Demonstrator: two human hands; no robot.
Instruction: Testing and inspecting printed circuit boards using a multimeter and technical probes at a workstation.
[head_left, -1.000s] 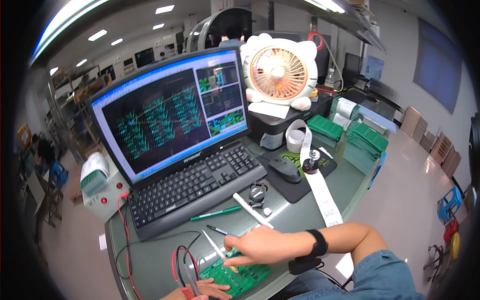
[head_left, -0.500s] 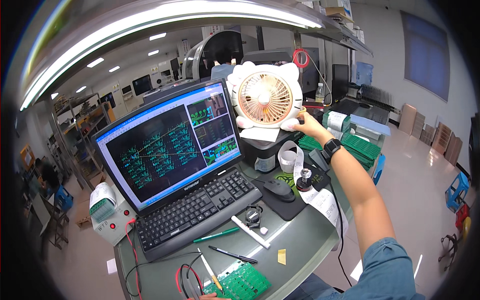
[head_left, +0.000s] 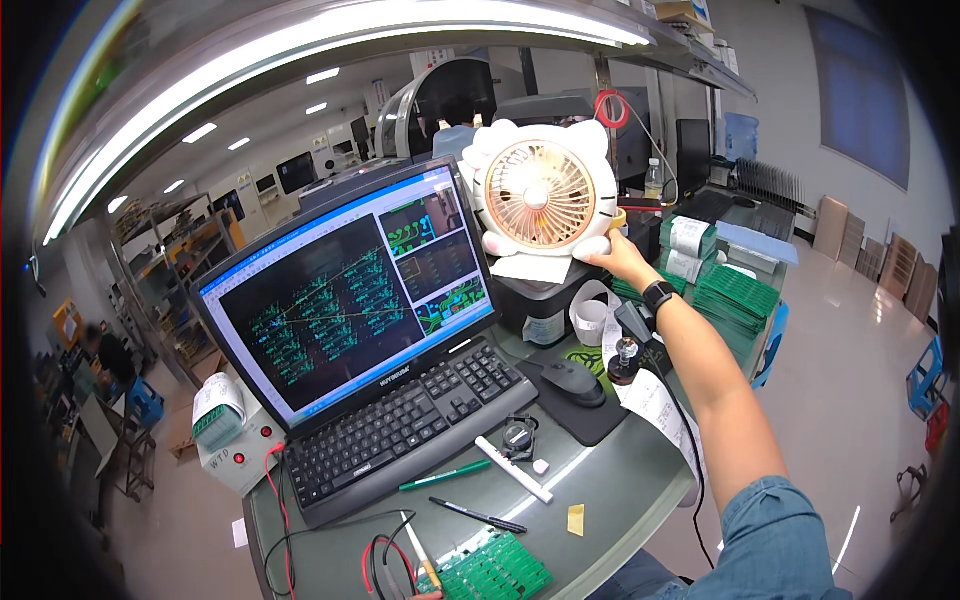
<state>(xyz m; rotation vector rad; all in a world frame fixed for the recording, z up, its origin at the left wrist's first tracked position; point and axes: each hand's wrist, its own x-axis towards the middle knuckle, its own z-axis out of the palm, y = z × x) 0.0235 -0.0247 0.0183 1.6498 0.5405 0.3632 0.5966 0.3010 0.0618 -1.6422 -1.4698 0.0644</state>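
My right hand [head_left: 624, 260] reaches to the lower right side of a white, cat-shaped desk fan [head_left: 540, 195]. Its thumb lies by the fan's foot and the fingers are curled beside a small yellow thing [head_left: 618, 219], too little shown to name. Only a sliver of my left hand [head_left: 428, 595] enters at the bottom edge, by the end of a slim white-and-yellow pen-like tool [head_left: 422, 552]; its fingers are mostly hidden. A green circuit board panel [head_left: 497, 569] lies beside that tool on the grey-green bench [head_left: 600, 485].
A monitor [head_left: 340, 300] and black keyboard [head_left: 415, 430] stand at left. A mouse [head_left: 572, 383], a round-knobbed stamp [head_left: 625, 362] and a paper strip [head_left: 665, 415] lie right of centre. Stacked green boards [head_left: 735, 300] stand at far right. Pens and loose red and black leads lie in front.
The whole view has shifted slightly, so the bench things sit a little further right and lower. My right hand stays at the fan's side; less of my left hand shows.
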